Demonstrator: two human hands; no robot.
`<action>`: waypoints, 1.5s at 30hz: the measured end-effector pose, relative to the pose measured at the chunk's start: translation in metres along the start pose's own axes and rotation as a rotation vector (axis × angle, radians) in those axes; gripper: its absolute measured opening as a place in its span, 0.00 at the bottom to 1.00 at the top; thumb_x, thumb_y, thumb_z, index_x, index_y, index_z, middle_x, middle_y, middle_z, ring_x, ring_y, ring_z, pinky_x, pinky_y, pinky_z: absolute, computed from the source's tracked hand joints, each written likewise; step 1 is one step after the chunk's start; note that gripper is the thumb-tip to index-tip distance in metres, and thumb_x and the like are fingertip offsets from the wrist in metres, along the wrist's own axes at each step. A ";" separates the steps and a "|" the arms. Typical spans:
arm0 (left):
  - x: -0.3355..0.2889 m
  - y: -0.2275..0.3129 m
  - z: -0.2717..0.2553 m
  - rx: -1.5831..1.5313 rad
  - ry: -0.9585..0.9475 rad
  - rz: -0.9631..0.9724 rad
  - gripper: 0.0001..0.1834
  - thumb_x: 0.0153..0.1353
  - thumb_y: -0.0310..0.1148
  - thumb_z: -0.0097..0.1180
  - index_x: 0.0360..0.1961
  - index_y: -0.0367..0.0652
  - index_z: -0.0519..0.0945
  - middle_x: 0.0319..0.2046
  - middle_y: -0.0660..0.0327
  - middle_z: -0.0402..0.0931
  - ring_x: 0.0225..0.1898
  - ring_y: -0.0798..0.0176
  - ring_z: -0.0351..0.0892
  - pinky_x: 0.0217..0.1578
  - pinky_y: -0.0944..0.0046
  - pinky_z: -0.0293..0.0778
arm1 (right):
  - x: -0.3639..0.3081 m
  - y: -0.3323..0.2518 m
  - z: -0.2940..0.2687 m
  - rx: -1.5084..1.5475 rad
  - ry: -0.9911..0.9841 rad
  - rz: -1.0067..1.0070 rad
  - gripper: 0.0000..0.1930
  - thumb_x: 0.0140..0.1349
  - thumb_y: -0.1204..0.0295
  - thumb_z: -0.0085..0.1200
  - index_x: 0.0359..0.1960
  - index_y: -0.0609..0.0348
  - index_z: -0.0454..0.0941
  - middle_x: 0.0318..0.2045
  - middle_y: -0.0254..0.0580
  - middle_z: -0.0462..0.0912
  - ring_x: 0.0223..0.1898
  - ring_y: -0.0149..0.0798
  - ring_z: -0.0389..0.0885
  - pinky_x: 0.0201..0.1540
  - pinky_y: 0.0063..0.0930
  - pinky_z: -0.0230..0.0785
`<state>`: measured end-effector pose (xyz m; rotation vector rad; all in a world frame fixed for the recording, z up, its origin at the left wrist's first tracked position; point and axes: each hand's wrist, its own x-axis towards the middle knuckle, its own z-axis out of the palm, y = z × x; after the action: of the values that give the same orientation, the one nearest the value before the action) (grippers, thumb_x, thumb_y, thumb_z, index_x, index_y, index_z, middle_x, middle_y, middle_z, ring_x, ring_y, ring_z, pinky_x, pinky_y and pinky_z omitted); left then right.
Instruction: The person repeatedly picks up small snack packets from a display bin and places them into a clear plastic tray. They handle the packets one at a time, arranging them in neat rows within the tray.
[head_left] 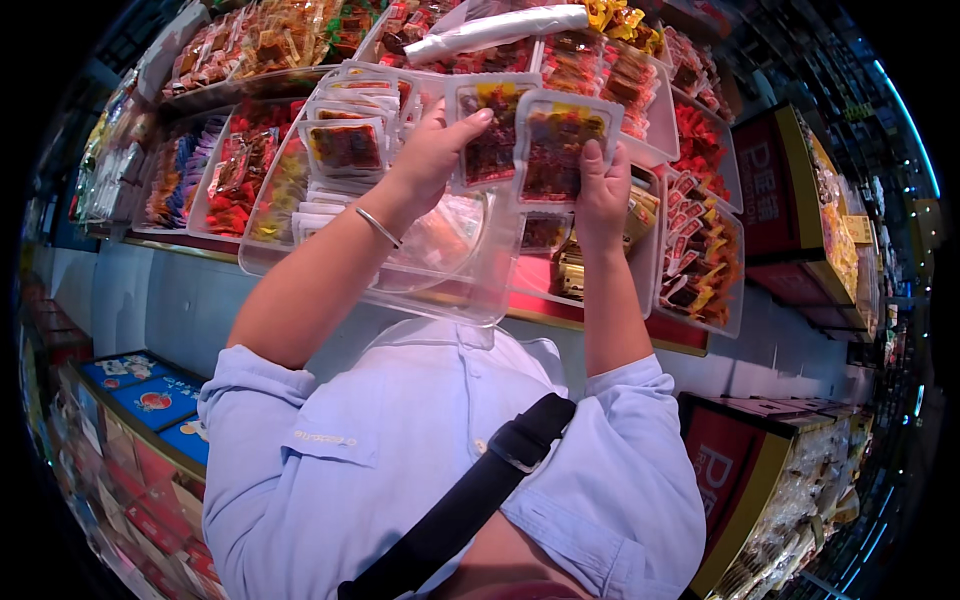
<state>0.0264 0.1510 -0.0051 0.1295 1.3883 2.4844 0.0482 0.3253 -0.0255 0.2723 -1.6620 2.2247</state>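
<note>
My left hand is closed on a clear-edged snack packet with dark filling, its thumb lying over the front. Beside it, my right hand pinches a second snack packet of the same kind, thumb in front. The right packet partly overlaps the left one. Below my left wrist is a clear plastic bin with a round clear-lidded container in it. Several similar packets stand stacked in that bin, left of my left hand.
Bins of red-wrapped snacks lie to the left, and a bin of orange packets to the right. A rolled white plastic bag rests across the far bins. Red-sided display stands rise at the right. A blue-topped stand is at lower left.
</note>
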 end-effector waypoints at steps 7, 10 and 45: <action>-0.005 0.002 0.006 0.123 -0.166 0.196 0.29 0.57 0.53 0.40 0.45 0.36 0.65 0.41 0.58 0.68 0.43 0.69 0.67 0.46 0.69 0.62 | 0.001 0.031 0.020 -0.456 -0.044 -0.143 0.14 0.57 0.62 0.48 0.35 0.61 0.65 0.34 0.37 0.68 0.34 0.26 0.66 0.38 0.21 0.60; 0.000 -0.007 0.003 0.171 -0.047 0.290 0.28 0.53 0.50 0.50 0.42 0.35 0.66 0.36 0.58 0.70 0.40 0.70 0.68 0.43 0.69 0.63 | -0.011 0.019 0.041 -0.167 -0.060 0.043 0.17 0.56 0.62 0.49 0.39 0.61 0.61 0.36 0.39 0.67 0.37 0.26 0.65 0.42 0.21 0.59; -0.039 0.051 -0.127 1.728 0.376 0.300 0.22 0.47 0.27 0.42 0.48 0.44 0.67 0.52 0.58 0.61 0.55 0.55 0.56 0.50 0.51 0.55 | 0.041 0.076 0.160 -1.157 -0.928 -0.634 0.28 0.40 0.69 0.56 0.47 0.59 0.64 0.46 0.44 0.69 0.49 0.46 0.65 0.51 0.35 0.57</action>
<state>0.0254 0.0110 -0.0272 0.2049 3.3341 0.6948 -0.0279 0.1605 -0.0316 1.3461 -2.4643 0.4319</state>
